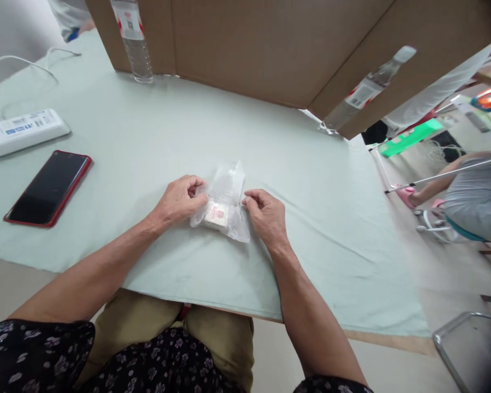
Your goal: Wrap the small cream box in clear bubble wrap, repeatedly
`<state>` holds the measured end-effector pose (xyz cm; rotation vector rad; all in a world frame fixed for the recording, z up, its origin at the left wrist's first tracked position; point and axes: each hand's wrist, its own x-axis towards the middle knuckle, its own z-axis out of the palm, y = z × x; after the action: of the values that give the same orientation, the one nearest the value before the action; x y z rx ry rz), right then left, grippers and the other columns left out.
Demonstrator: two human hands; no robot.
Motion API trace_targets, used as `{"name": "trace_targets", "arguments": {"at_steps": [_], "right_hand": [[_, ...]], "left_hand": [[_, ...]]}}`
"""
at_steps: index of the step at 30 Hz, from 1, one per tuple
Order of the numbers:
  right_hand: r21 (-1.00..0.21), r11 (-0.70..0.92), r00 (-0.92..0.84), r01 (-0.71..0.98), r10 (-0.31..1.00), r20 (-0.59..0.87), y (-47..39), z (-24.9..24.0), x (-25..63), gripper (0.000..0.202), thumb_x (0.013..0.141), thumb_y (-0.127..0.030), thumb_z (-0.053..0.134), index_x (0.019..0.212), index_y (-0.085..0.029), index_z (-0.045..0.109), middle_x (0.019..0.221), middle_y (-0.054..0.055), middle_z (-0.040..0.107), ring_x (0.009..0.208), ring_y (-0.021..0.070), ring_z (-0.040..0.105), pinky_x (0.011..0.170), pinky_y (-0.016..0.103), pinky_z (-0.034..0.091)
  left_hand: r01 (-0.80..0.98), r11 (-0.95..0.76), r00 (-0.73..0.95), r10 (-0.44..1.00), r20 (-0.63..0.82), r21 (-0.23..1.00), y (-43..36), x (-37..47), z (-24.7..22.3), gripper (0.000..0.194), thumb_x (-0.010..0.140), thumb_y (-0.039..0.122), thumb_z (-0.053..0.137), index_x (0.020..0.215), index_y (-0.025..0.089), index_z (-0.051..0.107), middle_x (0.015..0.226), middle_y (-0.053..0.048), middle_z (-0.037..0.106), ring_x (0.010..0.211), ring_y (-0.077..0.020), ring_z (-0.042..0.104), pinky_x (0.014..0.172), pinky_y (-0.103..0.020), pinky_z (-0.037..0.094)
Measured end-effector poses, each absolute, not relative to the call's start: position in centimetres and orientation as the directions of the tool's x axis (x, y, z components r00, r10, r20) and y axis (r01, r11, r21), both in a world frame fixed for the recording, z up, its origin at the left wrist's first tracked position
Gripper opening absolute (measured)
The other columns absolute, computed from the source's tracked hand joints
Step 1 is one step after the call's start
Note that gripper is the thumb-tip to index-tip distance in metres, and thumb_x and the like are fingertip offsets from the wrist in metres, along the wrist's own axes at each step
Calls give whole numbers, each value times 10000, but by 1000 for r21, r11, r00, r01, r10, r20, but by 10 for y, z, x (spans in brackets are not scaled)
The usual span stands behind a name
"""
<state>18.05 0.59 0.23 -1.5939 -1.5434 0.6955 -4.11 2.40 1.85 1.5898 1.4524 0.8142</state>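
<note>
A clear plastic bag (228, 183) lies on the table in front of me, with a small pale box (216, 214) bearing a red print inside its near end. My left hand (183, 199) pinches the bag's left edge between thumb and fingers. On the other side, my right hand (265, 214) has thumb and forefinger pressed together at the bag's right edge. Whether the right fingers grip the film is too small to tell for certain, but they are at its edge.
A cardboard panel (245, 49) stands along the back, with a water bottle (138, 49) at its left and a tilted-looking bottle (366, 90) at its right. A phone (49, 188) and a white power strip (28, 131) lie left. A seated person (474, 191) is at right.
</note>
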Motion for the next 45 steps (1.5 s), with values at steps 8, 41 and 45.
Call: {"name": "trace_targets", "arguments": {"at_steps": [8,41,45], "right_hand": [[-776,8,-17,630,1000,-4,-8,32,175,437,783,-527,706,1093,-222,675,763,2,693,656,172,608,675,331,496],[-642,366,-266,673,931,252,-7,48,209,231,882,-325,655,1085,-270,752,889,21,772,834,214,688,777,366,517],[-728,306,-585,613,796,-158,-11,60,210,210,868,-424,689,906,-242,785,772,-5,763,659,154,649,609,276,468]], "left_hand": [[436,18,95,993,-66,900,27,-50,24,136,705,292,560,630,179,573,607,27,520,576,-109,431,533,-248,333],[100,-176,430,895,117,979,24,-65,40,569,776,208,594,1341,151,560,755,-35,747,981,-266,724,886,-393,532],[259,-48,710,687,-156,965,28,-79,49,285,847,370,603,1048,199,712,702,-38,745,765,-220,702,696,-313,495]]}}
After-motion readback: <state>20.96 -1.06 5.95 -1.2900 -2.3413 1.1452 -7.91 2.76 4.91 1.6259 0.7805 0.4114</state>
